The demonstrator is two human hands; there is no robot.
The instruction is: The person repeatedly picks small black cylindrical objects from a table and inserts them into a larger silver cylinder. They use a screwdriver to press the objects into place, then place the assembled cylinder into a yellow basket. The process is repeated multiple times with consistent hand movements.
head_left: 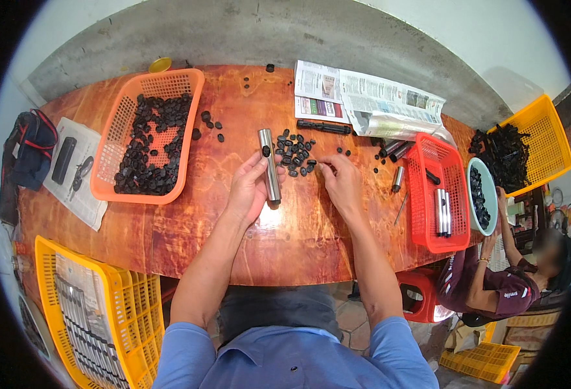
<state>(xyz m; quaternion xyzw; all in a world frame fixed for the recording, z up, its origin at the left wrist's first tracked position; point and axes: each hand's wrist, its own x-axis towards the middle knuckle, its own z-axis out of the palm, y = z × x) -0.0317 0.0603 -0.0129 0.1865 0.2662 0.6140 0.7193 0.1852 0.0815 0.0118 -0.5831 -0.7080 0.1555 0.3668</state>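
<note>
My left hand (249,187) is wrapped around a shiny metal tube (272,175), which stands tilted over the table. A black oval piece (266,151) sits on the tube's side near its upper end. To the right of the tube lies a loose pile of small black oval pieces (292,153). My right hand (342,183) is at the right edge of that pile, with its fingers bent and thumb and forefinger drawn together. Whether a small piece is between those fingertips is hidden from view.
An orange basket (188,139) of black pieces stands left. At right are a red basket (420,194) with tubes, a pale bowl (472,214) and a yellow crate (551,136). Newspaper (389,97) lies behind. A co-worker (493,279) sits at right; a yellow crate (130,305) stands lower left.
</note>
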